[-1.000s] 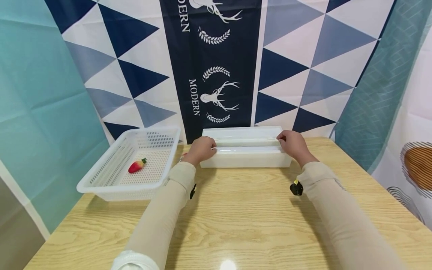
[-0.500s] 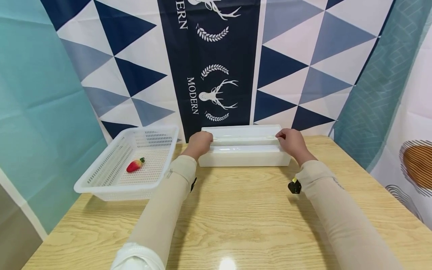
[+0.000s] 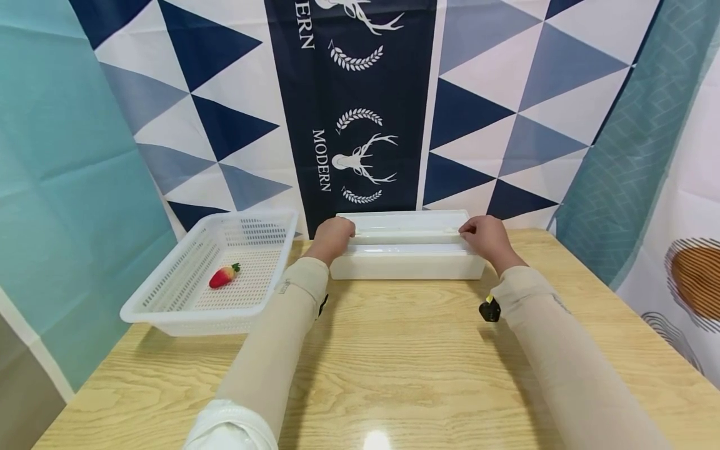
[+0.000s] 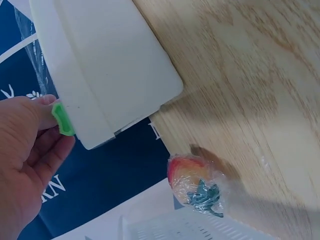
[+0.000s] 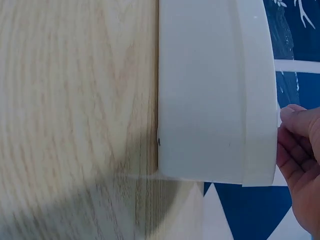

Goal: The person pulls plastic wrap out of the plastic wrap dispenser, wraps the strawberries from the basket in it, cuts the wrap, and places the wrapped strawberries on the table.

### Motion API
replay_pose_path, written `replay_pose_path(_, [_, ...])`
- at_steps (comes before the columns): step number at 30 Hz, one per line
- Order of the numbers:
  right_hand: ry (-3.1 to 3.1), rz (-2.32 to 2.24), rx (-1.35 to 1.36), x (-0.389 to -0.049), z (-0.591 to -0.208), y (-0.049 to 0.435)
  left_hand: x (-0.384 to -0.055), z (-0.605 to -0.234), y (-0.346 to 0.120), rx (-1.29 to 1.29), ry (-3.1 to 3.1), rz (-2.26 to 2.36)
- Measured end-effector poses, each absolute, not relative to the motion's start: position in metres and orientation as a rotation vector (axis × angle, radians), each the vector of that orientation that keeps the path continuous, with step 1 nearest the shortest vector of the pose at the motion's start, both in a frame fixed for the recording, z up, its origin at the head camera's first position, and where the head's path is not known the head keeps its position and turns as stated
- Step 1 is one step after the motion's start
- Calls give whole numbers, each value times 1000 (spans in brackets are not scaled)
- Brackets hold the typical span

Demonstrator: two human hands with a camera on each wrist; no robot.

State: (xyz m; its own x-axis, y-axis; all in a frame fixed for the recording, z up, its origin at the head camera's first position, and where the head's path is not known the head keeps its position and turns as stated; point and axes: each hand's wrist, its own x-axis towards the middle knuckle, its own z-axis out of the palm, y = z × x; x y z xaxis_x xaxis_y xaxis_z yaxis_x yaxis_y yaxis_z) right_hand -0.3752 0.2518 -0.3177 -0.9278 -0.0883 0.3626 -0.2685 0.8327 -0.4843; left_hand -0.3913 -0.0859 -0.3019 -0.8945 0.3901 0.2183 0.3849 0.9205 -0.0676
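Observation:
A long white cling film box (image 3: 407, 265) with its lid raised (image 3: 404, 220) stands at the back of the table. At its left end my left hand (image 3: 333, 237) has curled fingers, with the thumb at the clear cling film (image 4: 36, 57). A green slide cutter (image 4: 62, 119) sits right against those fingers in the left wrist view. My right hand (image 3: 488, 239) pinches the film (image 5: 287, 87) at the box's right end; its fingers are partly out of frame in the right wrist view. A film-wrapped strawberry (image 4: 195, 182) lies beside the box, hidden behind the left hand in the head view.
A white perforated basket (image 3: 169, 322) stands left of the box, with another strawberry (image 3: 224, 276) inside. The wooden table (image 3: 394, 350) runs to a patterned curtain (image 3: 478, 94) close behind the box.
My left hand has shifted slightly left and up along the box, to its left end. The right hand stays at the right end; the view has moved slightly.

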Motion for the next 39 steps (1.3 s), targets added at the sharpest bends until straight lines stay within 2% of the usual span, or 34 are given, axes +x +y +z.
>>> replay_pose_path(16, [-2640, 876, 132, -381, -308, 248, -397, -306, -90, -550, -2642, 24])
replay_pose_path(39, [-2566, 834, 153, -377, -289, 244, -394, -289, -97, -511, -2632, 2])
